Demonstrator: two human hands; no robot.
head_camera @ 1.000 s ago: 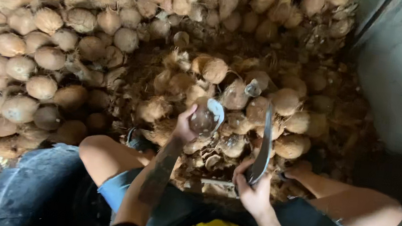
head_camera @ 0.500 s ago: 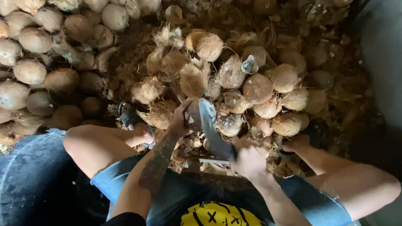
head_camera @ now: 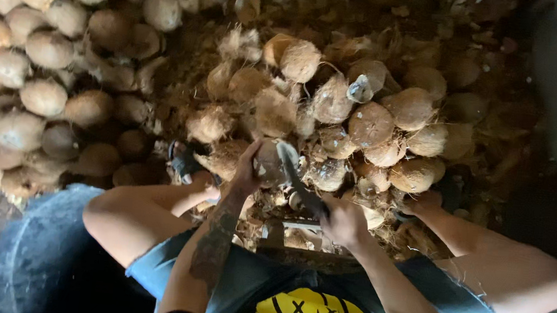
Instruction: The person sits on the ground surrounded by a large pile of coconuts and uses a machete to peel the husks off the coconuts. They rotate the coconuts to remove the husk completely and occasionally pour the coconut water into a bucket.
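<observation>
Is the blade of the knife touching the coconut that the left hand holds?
Touching. In the head view the knife blade lies against the coconut gripped by the left hand, with no gap between them; the right hand holds the handle.

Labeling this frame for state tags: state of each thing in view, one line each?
left hand: gripping a coconut
held coconut: husked, blade resting on it
right hand: closed on the knife handle
knife: blade angled against the coconut
coconut pile: fibrous, loose, ahead of the knees
paler coconuts: stacked at left
blue tub: contents cannot tell
</observation>
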